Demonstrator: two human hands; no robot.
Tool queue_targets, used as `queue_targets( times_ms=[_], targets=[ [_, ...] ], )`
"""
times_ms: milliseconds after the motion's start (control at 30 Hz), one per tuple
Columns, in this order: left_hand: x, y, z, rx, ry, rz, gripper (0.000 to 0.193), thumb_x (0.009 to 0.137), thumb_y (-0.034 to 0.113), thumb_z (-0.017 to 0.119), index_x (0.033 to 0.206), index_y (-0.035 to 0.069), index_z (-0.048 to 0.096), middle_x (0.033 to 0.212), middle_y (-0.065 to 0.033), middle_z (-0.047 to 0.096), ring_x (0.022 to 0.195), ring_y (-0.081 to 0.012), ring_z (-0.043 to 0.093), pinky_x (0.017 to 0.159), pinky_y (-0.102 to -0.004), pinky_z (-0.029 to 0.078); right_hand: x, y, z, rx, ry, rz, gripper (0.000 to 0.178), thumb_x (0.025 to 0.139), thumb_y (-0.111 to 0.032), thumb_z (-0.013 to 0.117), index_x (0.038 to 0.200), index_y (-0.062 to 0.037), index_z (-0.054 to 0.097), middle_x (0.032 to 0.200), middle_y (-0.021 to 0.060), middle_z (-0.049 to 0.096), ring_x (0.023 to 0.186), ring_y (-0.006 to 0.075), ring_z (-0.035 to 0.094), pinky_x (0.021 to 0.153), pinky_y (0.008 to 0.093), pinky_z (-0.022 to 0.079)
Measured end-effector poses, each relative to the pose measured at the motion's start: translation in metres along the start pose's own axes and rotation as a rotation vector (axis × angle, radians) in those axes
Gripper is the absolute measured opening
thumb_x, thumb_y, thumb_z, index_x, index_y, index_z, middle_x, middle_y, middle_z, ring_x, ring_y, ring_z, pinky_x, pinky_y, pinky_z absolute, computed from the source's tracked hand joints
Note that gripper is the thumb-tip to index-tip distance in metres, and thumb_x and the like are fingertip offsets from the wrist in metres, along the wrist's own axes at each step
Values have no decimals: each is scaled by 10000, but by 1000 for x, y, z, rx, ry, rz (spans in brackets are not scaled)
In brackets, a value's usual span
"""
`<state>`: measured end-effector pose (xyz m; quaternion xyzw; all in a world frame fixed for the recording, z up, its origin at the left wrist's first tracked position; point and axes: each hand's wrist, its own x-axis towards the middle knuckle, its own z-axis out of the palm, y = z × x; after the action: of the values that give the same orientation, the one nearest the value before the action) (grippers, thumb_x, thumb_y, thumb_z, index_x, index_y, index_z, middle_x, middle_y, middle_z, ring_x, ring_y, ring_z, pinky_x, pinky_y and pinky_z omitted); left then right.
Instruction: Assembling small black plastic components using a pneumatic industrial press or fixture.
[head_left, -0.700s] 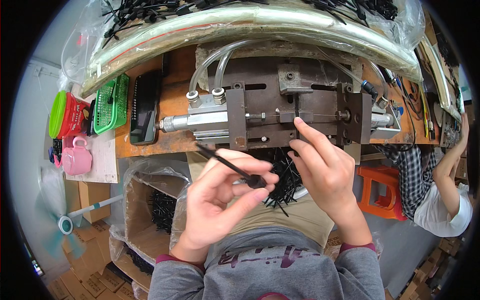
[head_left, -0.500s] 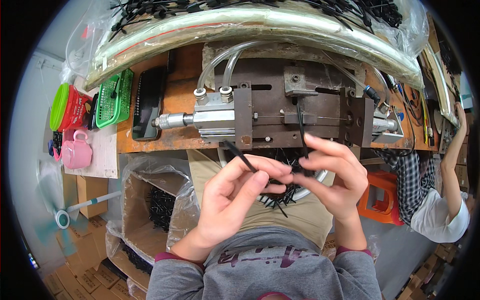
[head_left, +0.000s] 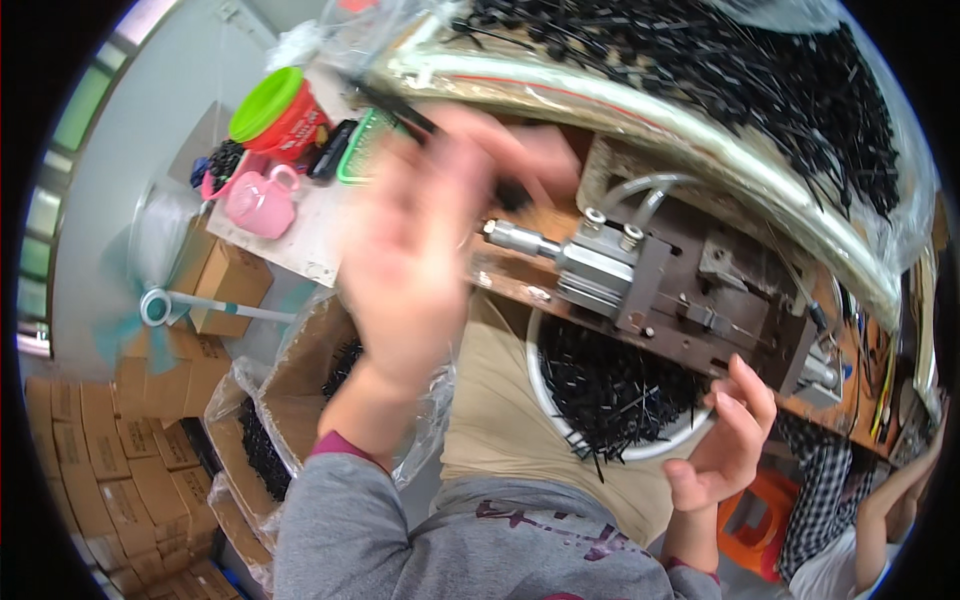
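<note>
My left hand (head_left: pixel 425 240), smeared by motion, is raised over the left part of the workbench. A thin black plastic piece (head_left: pixel 395 106) juts from its closed fingers toward the upper left. Low on the right, my right hand (head_left: pixel 728 440) has its fingers apart and holds nothing, beside the rim of a white tub (head_left: pixel 537 385). Many small black pieces (head_left: pixel 620 385) fill that tub, which sits at my lap under the bench edge. Above it is a metal fixture with an air cylinder (head_left: pixel 597 277), clear hoses (head_left: pixel 655 185) and a small central block (head_left: pixel 705 315).
A heap of black stick-like pieces (head_left: pixel 700 70) lies behind a plastic-wrapped roll (head_left: pixel 640 125). At left are a pink cup (head_left: pixel 262 205), a red tub (head_left: pixel 290 125), a green basket (head_left: pixel 365 145) and a fan (head_left: pixel 155 307). Lined cartons (head_left: pixel 300 360) stand below. Another person's arm (head_left: pixel 890 490) is at right.
My left hand has swung up and left with the black piece, away from my right hand. My right hand has dropped lower and opened. The view has turned and shifted.
</note>
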<state>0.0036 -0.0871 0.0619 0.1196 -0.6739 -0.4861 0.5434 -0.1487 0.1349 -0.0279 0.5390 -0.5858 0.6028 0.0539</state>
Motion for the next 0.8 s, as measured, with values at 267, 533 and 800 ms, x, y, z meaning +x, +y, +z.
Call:
queue_targets(
  times_ms=[267, 533, 800],
  targets=[
    [202, -49, -154, 1102, 795, 214, 422, 997, 149, 543, 1364, -50, 481, 1297, -182, 597, 1233, -255, 543, 1023, -357, 431, -18, -18, 5, -57, -95, 18, 456, 690, -234, 724, 1067, 6, 632, 1174, 251, 599, 880, 277, 552, 741, 340, 483],
    [116, 11, -27, 322, -51, 225, 228, 978, 78, 563, 1163, -34, 635, 1070, -98, 682, 1013, -168, 623, 923, -294, 480, 17, -18, -19, -209, -104, -30, 311, 714, -40, 725, 1017, -7, 669, 1158, 205, 627, 851, 263, 579, 731, 330, 496],
    [96, -53, 91, 665, -377, 635, 156, 804, 92, 698, 949, 82, 756, 954, -68, 702, 909, -260, 658, 823, -387, 541, 130, 14, -40, -471, -5, -117, 156, 802, 28, 700, 936, -52, 707, 1010, 64, 703, 863, 159, 643, 631, 258, 474]
  ],
)
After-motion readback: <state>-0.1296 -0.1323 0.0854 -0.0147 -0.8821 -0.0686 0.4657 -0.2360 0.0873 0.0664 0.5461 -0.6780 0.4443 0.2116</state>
